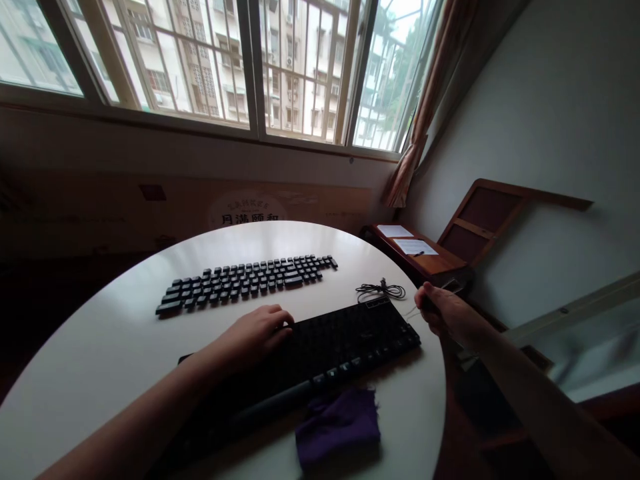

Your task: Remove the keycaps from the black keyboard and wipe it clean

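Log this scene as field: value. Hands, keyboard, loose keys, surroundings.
left hand: on the keyboard, at its far edge
left hand point: left hand
right hand: gripping a slim tool, type unclear
keyboard: black, keys along near edge
loose keys: rows beyond keyboard
cable: bundled
cloth: purple, near side
table: white, rounded

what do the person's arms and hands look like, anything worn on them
The left forearm and right forearm look bare, with no sleeves in view. The left hand and right hand are ungloved; no watch, bracelet or ring can be made out.
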Tool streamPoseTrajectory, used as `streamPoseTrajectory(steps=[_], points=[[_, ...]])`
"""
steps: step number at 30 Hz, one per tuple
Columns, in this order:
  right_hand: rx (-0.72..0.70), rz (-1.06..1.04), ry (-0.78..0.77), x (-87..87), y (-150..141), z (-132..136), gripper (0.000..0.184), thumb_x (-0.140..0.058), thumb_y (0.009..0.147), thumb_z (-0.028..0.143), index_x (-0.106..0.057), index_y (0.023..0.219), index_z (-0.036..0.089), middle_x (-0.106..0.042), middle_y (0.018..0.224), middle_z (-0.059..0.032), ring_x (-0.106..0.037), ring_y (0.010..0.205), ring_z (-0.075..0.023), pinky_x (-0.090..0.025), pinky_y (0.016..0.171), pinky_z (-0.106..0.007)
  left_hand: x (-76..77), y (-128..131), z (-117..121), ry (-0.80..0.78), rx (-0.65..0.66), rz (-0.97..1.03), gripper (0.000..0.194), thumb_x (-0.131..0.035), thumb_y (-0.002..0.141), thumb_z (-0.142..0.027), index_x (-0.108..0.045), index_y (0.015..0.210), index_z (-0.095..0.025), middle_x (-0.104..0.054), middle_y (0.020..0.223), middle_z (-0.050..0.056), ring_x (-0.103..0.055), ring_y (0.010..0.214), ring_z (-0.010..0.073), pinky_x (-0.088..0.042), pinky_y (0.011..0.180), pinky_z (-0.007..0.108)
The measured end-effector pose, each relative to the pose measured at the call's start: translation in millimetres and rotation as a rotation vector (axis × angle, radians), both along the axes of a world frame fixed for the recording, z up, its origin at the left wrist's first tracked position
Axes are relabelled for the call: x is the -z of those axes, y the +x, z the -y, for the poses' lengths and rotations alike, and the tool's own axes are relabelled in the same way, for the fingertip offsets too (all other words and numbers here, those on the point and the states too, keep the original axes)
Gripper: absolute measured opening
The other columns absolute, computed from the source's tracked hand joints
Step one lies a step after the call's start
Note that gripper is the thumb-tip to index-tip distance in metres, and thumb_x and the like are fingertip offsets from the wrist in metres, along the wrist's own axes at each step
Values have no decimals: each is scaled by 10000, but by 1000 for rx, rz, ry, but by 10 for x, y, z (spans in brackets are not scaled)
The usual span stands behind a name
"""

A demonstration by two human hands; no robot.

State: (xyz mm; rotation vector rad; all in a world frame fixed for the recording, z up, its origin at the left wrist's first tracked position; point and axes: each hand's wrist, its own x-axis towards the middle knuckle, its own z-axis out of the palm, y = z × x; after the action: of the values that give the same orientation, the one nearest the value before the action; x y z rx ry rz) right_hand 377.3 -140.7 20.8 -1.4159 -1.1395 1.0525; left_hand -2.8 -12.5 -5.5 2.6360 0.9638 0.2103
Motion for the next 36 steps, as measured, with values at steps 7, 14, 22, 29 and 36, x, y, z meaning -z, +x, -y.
streamPoseTrajectory(steps=[7,14,22,29,36], points=[[123,102,106,343,-43,-124,654,-515,778,804,-477,611,173,-427,561,56,-528,371,-88,-395,370,-207,-21,0,-1,-11,-2,5,350,-426,927,-402,-672,1086,-209,-657,1101,102,-616,1003,269,-478,859,363],[149,178,88,457,-13,-218,629,-477,825,774,-469,644,171,-409,555,73,-542,320,-89,-314,316,-173,-3,6,-27,-12,-5,17,349,-432,922,-419,-681,1058,-217,-662,1084,94,-628,985,261,-483,845,348],[78,259,28,432,3,-280,638,-413,838,789,-439,627,187,-407,516,68,-522,307,-106,-272,298,-180,38,-16,-52,-2,15,49,338,-441,928,-419,-681,1063,-223,-668,1076,90,-629,981,255,-482,844,340],[55,359,110,503,-69,-157,587,-403,913,698,-420,594,206,-362,480,54,-377,394,-93,-273,392,-225,51,-11,-62,0,10,30,329,-443,923,-404,-684,1062,-228,-671,1071,81,-639,968,251,-487,832,334],[127,341,207,580,-90,-78,581,-413,919,686,-421,578,215,-337,496,45,-324,446,-110,-261,432,-259,45,-2,-64,-4,3,24,341,-438,924,-418,-683,1070,-231,-670,1082,78,-636,980,248,-484,852,334]])
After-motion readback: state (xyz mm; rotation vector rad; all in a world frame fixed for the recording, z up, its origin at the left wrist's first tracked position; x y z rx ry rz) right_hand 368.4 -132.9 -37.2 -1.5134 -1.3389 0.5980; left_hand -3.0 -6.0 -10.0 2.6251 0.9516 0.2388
